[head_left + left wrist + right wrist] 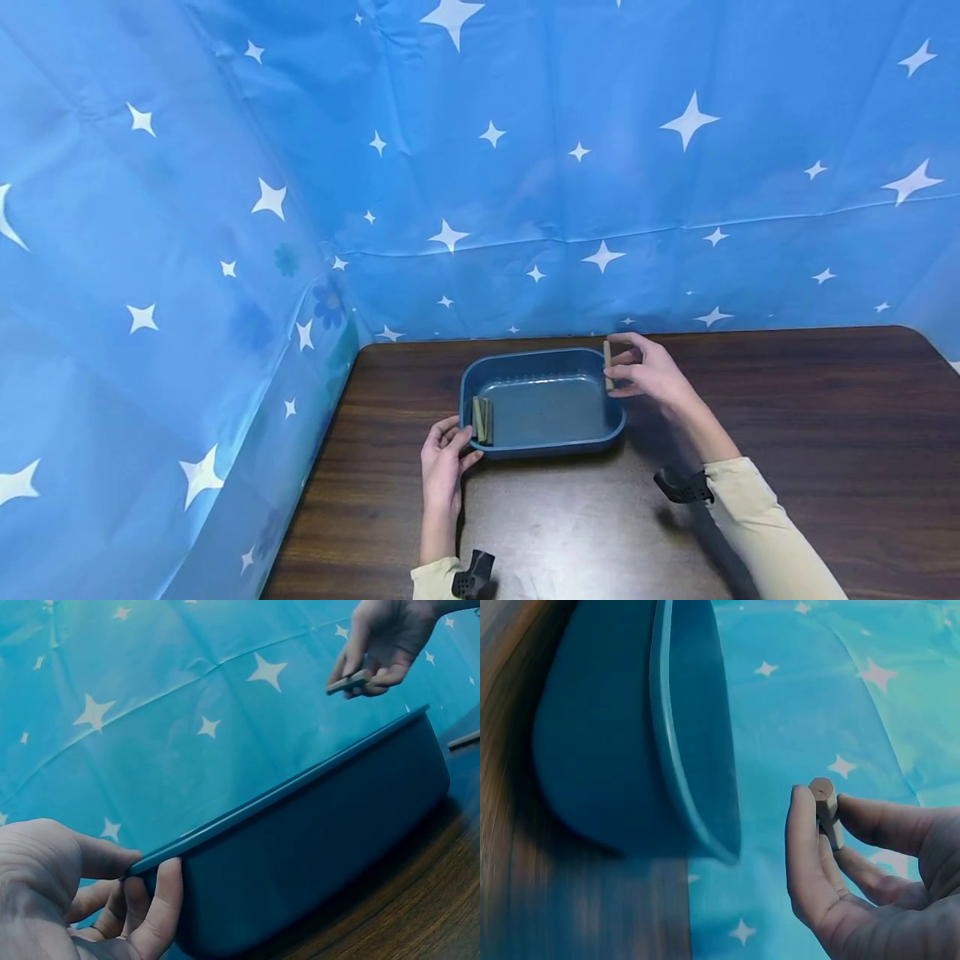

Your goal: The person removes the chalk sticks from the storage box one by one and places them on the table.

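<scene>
A blue rectangular tub (547, 442) with rounded corners stands on the table. Its near left corner rim is pinched by my left hand (444, 458), thumb on top and fingers against the outer wall. Over the tub's right end, my right hand (647, 367) holds a short tan stick (608, 367) between thumb and fingers. The right wrist view shows the end of this stick (822, 787), apart from the tub's rim. Several similar sticks (480, 419) lie side by side inside the tub at its left end.
The dark wood table (787, 400) meets a blue star-patterned sheet (525, 183) at the back and left. In the left wrist view, part of another stick (465, 740) shows to the right of the tub. Black wrist mounts (682, 485) sit at both cuffs.
</scene>
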### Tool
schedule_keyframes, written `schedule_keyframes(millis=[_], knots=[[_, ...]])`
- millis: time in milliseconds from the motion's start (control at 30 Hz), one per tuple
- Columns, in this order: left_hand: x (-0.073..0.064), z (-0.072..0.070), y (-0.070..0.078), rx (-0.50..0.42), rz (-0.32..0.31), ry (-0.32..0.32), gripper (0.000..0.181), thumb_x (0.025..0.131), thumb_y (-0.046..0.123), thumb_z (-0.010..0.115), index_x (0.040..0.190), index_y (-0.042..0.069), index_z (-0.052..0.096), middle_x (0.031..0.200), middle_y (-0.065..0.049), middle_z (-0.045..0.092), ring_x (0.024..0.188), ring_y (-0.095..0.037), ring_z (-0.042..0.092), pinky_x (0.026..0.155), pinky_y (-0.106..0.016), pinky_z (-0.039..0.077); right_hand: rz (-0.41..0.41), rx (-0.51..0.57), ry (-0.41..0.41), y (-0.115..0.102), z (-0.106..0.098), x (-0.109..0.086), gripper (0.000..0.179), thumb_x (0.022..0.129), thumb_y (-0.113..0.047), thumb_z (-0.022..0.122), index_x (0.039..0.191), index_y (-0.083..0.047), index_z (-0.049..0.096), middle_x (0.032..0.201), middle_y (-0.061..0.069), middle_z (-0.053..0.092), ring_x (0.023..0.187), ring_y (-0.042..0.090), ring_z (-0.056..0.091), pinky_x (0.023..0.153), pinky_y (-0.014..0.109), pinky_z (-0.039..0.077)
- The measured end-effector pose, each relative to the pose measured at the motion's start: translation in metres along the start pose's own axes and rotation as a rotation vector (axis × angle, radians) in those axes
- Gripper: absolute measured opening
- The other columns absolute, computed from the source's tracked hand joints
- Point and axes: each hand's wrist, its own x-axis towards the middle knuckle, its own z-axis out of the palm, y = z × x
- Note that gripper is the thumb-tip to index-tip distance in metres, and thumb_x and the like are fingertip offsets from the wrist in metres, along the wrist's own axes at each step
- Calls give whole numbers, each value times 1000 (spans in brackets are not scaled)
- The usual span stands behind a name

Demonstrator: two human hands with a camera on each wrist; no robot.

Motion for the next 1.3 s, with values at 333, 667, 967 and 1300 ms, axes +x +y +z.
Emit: schedule_keyframes(millis=[333,667,967,1300], knots=[[1,-1,0,-9,-6,-9,34,98,-2,63,129,-9,52,96,-7,55,72,-12,61,60,-22,58,6,-36,48,12,-34,-11,62,103,-3,59,156,6,31,131,38,54,101,27,70,85,42,62],[0,-1,0,-2,-10,-9,34,98,-2,63,129,-8,52,97,-7,56,72,-12,61,60,-23,58,26,-51,75,32,-54,-20,57,104,-3,57,152,14,31,127,34,55,94,16,68,87,43,61],[1,-1,0,1,-1,-8,33,97,-2,63,128,-10,52,96,-7,56,73,-12,61,60,-22,58,85,-140,128,58,-73,-30,48,104,-4,58,143,20,42,125,36,58,89,13,68,81,39,63],[0,-1,-1,20,-8,-5,35,98,0,63,130,-9,52,99,-7,57,77,-13,62,61,-23,58,145,-230,172,78,-88,-37,44,101,3,59,138,22,45,108,31,67,83,21,72,73,37,63]])
